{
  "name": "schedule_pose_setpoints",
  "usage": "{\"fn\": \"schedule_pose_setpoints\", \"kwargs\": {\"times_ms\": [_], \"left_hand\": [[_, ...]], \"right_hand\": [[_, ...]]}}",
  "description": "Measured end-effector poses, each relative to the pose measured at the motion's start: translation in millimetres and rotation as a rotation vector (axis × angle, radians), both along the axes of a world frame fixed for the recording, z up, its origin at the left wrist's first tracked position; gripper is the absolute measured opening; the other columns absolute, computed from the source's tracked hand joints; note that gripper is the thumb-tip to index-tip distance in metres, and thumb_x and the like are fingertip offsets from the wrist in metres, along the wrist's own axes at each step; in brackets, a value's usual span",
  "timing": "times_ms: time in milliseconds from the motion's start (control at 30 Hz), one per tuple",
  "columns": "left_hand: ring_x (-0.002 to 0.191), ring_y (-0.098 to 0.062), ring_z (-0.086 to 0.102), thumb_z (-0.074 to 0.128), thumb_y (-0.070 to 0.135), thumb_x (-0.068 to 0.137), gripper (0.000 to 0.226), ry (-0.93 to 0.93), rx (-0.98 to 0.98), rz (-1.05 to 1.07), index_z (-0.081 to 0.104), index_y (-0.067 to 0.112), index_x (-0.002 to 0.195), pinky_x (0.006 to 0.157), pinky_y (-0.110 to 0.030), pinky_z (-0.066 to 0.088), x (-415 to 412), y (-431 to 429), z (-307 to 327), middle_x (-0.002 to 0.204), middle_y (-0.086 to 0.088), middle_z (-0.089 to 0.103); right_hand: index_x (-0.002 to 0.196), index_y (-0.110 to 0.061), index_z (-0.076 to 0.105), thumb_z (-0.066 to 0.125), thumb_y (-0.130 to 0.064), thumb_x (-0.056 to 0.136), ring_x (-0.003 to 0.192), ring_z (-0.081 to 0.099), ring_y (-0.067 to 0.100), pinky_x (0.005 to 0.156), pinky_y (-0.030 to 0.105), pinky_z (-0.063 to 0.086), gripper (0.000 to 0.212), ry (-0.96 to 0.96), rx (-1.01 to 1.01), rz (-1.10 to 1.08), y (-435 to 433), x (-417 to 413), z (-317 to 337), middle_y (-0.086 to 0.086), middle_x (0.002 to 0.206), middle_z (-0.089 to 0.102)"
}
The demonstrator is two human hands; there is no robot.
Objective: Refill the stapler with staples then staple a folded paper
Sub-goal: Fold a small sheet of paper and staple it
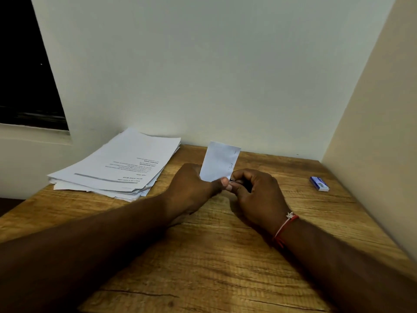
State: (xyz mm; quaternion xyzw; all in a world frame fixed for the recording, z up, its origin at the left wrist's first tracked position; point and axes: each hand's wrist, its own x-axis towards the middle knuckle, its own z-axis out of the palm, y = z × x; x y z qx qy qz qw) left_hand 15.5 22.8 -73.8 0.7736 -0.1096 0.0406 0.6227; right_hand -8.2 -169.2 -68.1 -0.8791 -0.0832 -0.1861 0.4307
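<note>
A white folded paper (220, 162) stands upright above the desk's far middle, pinched at its lower edge by my left hand (191, 187). A couple of short staple marks show near its right edge. My right hand (257, 193) is curled around a small dark stapler (234, 181), of which only a metal tip shows between the fingers. That tip meets the paper's lower right corner, right beside my left thumb. A small blue staple box (319, 183) lies on the desk to the right, apart from both hands.
A loose stack of printed sheets (121, 168) lies at the back left of the wooden desk (214, 256). Walls close off the desk at the back and along the right. A dark window (24, 64) is at the upper left.
</note>
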Motion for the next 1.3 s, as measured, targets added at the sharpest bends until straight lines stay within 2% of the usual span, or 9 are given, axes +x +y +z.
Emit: {"fn": "schedule_pose_setpoints", "kwargs": {"times_ms": [167,267,400,500,633,767,933,1167,1300], "left_hand": [[0.115,-0.035,0.081,0.086,0.04,0.092,0.05,0.166,-0.283,-0.165,0.081,0.002,0.122,0.112,-0.056,0.06,3,5,8,0.118,-0.019,0.084],[0.115,-0.036,0.081,0.075,0.032,0.104,0.036,0.206,-0.329,-0.152,0.08,0.003,0.126,0.108,-0.054,0.062,7,8,12,0.12,-0.018,0.084],[0.1,-0.033,0.078,0.075,0.021,0.105,0.024,0.187,-0.339,-0.11,0.082,0.008,0.124,0.095,-0.047,0.066,9,9,15,0.116,-0.021,0.084],[0.093,-0.034,0.08,0.077,0.02,0.104,0.025,0.157,-0.312,-0.094,0.08,0.003,0.122,0.091,-0.047,0.065,9,8,14,0.109,-0.022,0.084],[0.098,-0.044,0.083,0.075,0.017,0.105,0.025,0.126,-0.312,-0.095,0.076,-0.003,0.12,0.091,-0.05,0.068,5,5,15,0.105,-0.023,0.085],[0.093,-0.034,0.085,0.072,0.015,0.107,0.025,0.099,-0.347,-0.081,0.072,-0.004,0.123,0.085,-0.042,0.072,4,6,19,0.102,-0.024,0.085],[0.089,-0.032,0.085,0.072,0.016,0.108,0.024,0.093,-0.36,-0.061,0.072,-0.002,0.123,0.083,-0.041,0.071,4,10,21,0.101,-0.022,0.085],[0.09,-0.033,0.085,0.073,0.012,0.107,0.024,0.055,-0.334,-0.082,0.07,0.004,0.129,0.083,-0.044,0.07,1,9,21,0.107,-0.017,0.086],[0.1,-0.033,0.085,0.076,0.001,0.103,0.055,-0.067,-0.306,-0.094,0.058,0.021,0.151,0.083,-0.047,0.071,0,11,24,0.118,-0.012,0.085]], "right_hand": [[0.099,-0.022,0.082,0.069,-0.031,0.107,0.065,0.065,0.012,0.062,0.024,0.054,0.017,0.123,0.264,0.177,-9,-2,9,-0.004,0.08,0.078],[0.095,-0.015,0.081,0.063,-0.032,0.111,0.059,0.054,0.017,0.056,0.028,0.044,0.03,0.324,0.562,0.251,-11,-6,15,0.009,0.071,0.065],[0.114,-0.006,0.079,0.063,-0.039,0.108,0.056,0.055,0.013,0.055,0.026,0.045,0.037,0.45,0.637,0.323,-16,-3,18,0.006,0.071,0.065],[0.118,-0.007,0.078,0.082,-0.03,0.095,0.057,0.06,0.015,0.054,0.026,0.046,0.033,0.445,0.589,0.385,-15,-6,17,0.011,0.081,0.072],[0.124,-0.031,0.075,0.097,-0.025,0.081,0.088,0.081,0.015,0.073,0.029,0.065,0.049,0.201,0.248,0.192,-15,-3,13,-0.005,0.104,0.083],[0.121,-0.032,0.069,0.092,-0.03,0.088,0.072,0.08,0.018,0.067,0.037,0.068,0.04,0.105,0.265,0.074,-14,1,11,0.003,0.092,0.081],[0.115,-0.025,0.073,0.08,-0.031,0.098,0.067,0.077,0.02,0.06,0.031,0.064,0.019,0.076,0.308,0.075,-19,3,13,0.006,0.084,0.082],[0.114,-0.027,0.073,0.076,-0.027,0.102,0.075,0.075,0.006,0.068,0.025,0.055,0.012,0.099,0.288,0.066,-23,9,12,-0.001,0.095,0.081],[0.112,-0.033,0.073,0.069,-0.034,0.106,0.09,0.068,0.007,0.071,0.026,0.046,0.007,0.142,0.101,0.037,-28,10,11,-0.01,0.101,0.074]]}}
